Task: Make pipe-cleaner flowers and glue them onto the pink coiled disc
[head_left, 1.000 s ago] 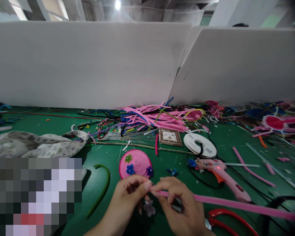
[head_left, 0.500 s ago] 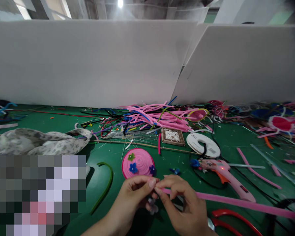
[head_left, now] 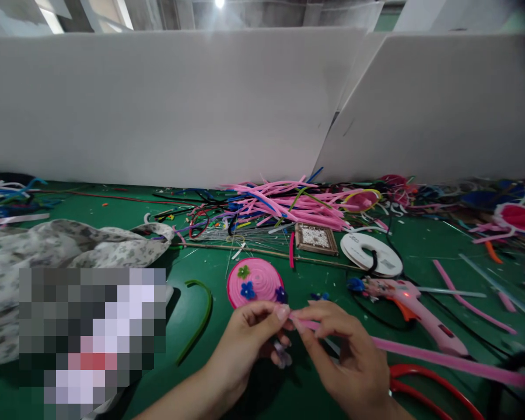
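Observation:
My left hand (head_left: 256, 344) is closed in a pinch, its thumb and forefinger at the tip of a pink pipe cleaner (head_left: 446, 361). A small pale lilac flower-like piece (head_left: 282, 354) hangs under its fingers. Beside it, my right hand (head_left: 354, 356) pinches the same pipe cleaner close to that end; the long tail runs out behind the hand to the right. Just beyond my fingertips lies a pink coiled disc (head_left: 258, 281) bearing a green flower (head_left: 244, 271) and blue ones (head_left: 247, 290). Red-handled scissors (head_left: 415, 370) are partly hidden by my right hand.
A pink glue gun (head_left: 424, 315) with a lit red light and a white spool (head_left: 391, 265) lie to the right. Pink pipe cleaners (head_left: 284, 204) are heaped behind. At left are a patterned cloth (head_left: 105, 248), a green pipe cleaner (head_left: 207, 309) and a blurred-out patch.
The camera view has turned slightly, so the scene sits further right and a little higher. Both hands keep their pinch, with slightly more pink showing between the fingertips.

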Tool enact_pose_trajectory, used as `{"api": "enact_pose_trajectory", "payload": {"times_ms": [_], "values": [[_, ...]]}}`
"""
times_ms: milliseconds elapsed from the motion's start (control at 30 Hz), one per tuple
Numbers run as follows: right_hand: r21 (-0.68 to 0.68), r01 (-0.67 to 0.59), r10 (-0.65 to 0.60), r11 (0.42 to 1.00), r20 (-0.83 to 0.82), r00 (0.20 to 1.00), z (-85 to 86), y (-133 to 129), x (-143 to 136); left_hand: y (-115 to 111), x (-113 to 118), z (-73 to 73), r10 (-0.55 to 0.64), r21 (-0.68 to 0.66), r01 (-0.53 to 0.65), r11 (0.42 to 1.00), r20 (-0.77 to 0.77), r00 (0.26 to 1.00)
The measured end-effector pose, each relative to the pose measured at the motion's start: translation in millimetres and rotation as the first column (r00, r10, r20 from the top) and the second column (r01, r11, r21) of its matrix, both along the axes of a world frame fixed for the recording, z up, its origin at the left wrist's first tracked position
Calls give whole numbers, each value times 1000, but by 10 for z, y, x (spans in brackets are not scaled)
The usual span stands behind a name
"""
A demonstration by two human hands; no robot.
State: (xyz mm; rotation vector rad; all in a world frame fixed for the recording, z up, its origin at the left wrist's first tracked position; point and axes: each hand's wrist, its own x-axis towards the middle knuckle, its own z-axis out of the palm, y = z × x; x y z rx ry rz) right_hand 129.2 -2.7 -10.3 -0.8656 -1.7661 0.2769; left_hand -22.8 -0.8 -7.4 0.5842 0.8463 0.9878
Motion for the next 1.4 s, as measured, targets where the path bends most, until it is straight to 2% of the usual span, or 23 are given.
{"api": "enact_pose_trajectory", "payload": {"times_ms": [100, 233, 333, 500, 600, 700, 800, 867, 1067, 1233, 1333, 1400], "values": [[12, 19, -19, 1000, -30, 999, 9, 3, -14, -13, 10, 28, -32, 13, 32, 999, -8, 999], [50, 27, -30, 998, 63, 998, 0, 3, -37, 5, -4, 46, -7, 24, 9, 1000, -53, 999], [28, -1, -2, 1000, 97, 995, -12, -9, -65, 14, -23, 37, -4, 49, 9, 999, -102, 995], [-46, -99, 101, 994, 51, 994, 33, -26, -75, 0, -55, 53, -53, 241, 109, 964, -227, 972], [-149, -139, 142, 979, 7, 990, 78, -16, -40, 11, -85, 87, -16, 328, 147, 933, -371, 928], [-198, -163, 158, 967, -40, 987, 95, 6, -8, 36, -114, 113, -62, 275, 170, 946, -362, 930], [-202, -136, 120, 970, -88, 989, 89, 20, -8, 46, -118, 114, -127, 184, 181, 966, -275, 953], [-205, -110, 90, 973, -105, 990, 88, 19, -27, 36, -107, 94, -123, 158, 168, 973, -262, 957], [-213, -77, 46, 974, -148, 988, 103, -19, -89, -16, -68, -19, -50, 248, 143, 958, -347, 936], [-204, -115, 87, 972, -140, 986, 31, -47, -93, -30, -52, -12, -21, 303, 152, 941, -395, 918], [-169, -111, 89, 979, -130, 988, 7, -27, -80, -19, -68, 11, -71, 313, 198, 929, -376, 924], [-189, -70, 44, 980, -141, 989, 23, -1, -59, -10, -99, 11, -127, 290, 235, 927, -347, 929]]}}
